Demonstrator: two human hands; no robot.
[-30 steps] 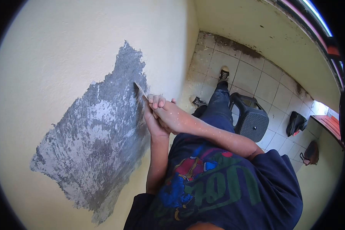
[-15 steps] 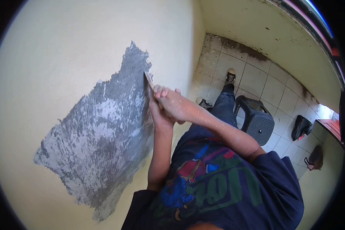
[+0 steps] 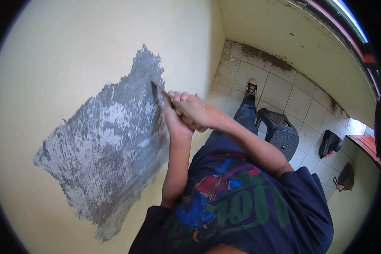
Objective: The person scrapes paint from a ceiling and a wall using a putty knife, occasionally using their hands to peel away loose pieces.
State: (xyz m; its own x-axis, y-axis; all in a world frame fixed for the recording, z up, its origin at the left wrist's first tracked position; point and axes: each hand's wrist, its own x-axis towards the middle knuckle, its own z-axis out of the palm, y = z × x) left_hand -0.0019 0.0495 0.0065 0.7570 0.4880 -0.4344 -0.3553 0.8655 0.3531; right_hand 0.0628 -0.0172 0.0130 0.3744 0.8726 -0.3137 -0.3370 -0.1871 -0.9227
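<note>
Wall [image 3: 72, 55]: might flake past the grey patch [image 3: 97, 156] if pushed too hard;
Left hand [image 3: 178, 122], right hand [image 3: 194, 111]: clasped together around the scraper [image 3: 161, 89]; might graze knuckles after a slip;
Blade: at patch's upper right; might gouge if angled steeply

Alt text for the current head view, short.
A person's left hand and right hand clasp a thin scraper-like tool, its tip at a rough grey patch on a cream wall. A dark plastic stool stands on the tiled floor.
</note>
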